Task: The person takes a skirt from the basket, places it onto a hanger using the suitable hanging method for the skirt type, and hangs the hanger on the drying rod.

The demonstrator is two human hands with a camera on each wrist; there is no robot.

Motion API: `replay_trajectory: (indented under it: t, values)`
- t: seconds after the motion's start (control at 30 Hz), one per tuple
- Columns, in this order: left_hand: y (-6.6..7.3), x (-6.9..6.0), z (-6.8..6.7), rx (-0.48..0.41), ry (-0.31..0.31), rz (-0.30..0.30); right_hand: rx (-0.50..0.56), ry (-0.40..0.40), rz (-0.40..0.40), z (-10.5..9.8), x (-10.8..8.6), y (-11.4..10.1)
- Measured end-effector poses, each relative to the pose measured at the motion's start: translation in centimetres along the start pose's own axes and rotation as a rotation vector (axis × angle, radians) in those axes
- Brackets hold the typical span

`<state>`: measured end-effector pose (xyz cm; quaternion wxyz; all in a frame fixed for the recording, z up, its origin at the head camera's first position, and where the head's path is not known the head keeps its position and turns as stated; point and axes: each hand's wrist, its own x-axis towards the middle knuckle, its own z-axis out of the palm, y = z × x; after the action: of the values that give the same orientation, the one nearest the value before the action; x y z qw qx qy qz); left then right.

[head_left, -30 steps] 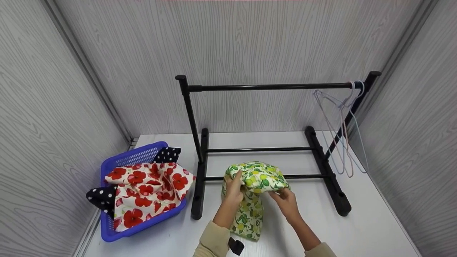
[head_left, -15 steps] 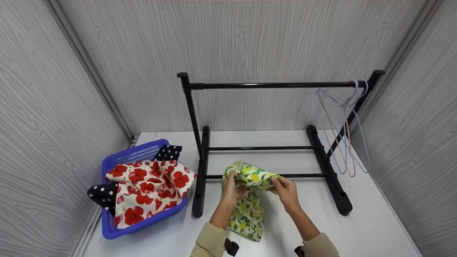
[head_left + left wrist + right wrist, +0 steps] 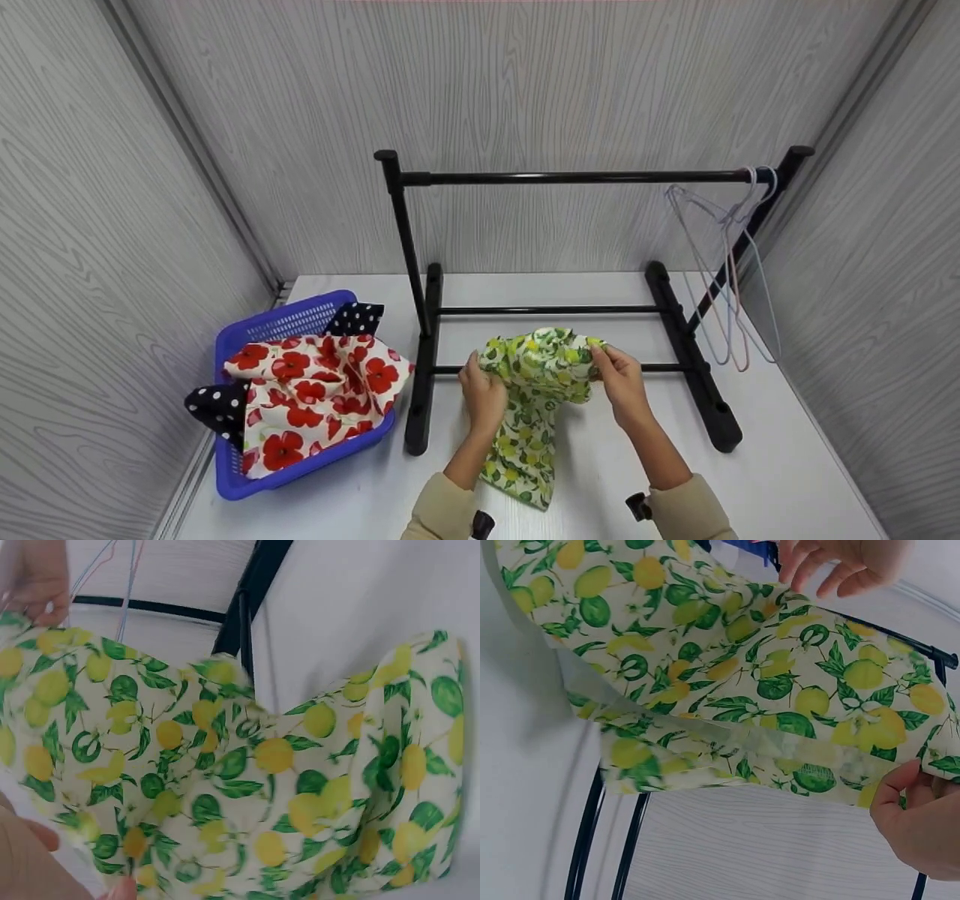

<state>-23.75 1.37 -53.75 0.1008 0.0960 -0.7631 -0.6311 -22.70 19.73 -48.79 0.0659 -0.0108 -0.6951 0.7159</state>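
Note:
A white cloth printed with lemons and green leaves (image 3: 525, 435) hangs bunched between my hands in the head view, its lower part trailing toward me over the white table. My left hand (image 3: 484, 394) holds its upper left edge. On the other side, my right hand (image 3: 622, 382) pinches the upper right edge between thumb and fingers. The right wrist view shows the right hand (image 3: 922, 821) gripping a hemmed edge of the cloth (image 3: 705, 675), with the left hand (image 3: 847, 562) above. Most of the left hand (image 3: 37, 862) is cut off in the left wrist view.
A black garment rack (image 3: 577, 178) stands behind the cloth. Several thin hangers (image 3: 727, 285) hang at its right end. To the left, a blue basket (image 3: 300, 486) holds a red-flowered cloth (image 3: 307, 397) and black polka-dot fabric (image 3: 217, 412). Grey wood-grain panels (image 3: 525, 90) enclose the table.
The bunched upper part of the cloth has been turned and spread. My right hand has moved up and right along it; my left hand has shifted to its outer left edge.

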Motion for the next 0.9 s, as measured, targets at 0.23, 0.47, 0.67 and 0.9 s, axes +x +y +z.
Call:
replay_trajectory:
  t: [0.23, 0.47, 0.67, 0.9]
  values:
    - [2.2, -0.5, 0.3, 0.327, -0.304, 0.553, 0.054, -0.101, -0.006, -0.4, 0.1, -0.8]
    - [3.9, 0.0, 0.8, 0.351, -0.477, 0.629, 0.106, -0.323, 0.002, -1.1, -0.5, -1.5]
    - [3.8, 0.6, 1.1, 0.346, -0.342, 0.661, 0.062, -0.218, -0.033, -1.1, -0.6, -1.3]
    - [3.3, 0.6, 0.8, 0.164, -0.298, 0.536, -0.189, -0.043, -0.185, -1.1, -0.2, 1.6]
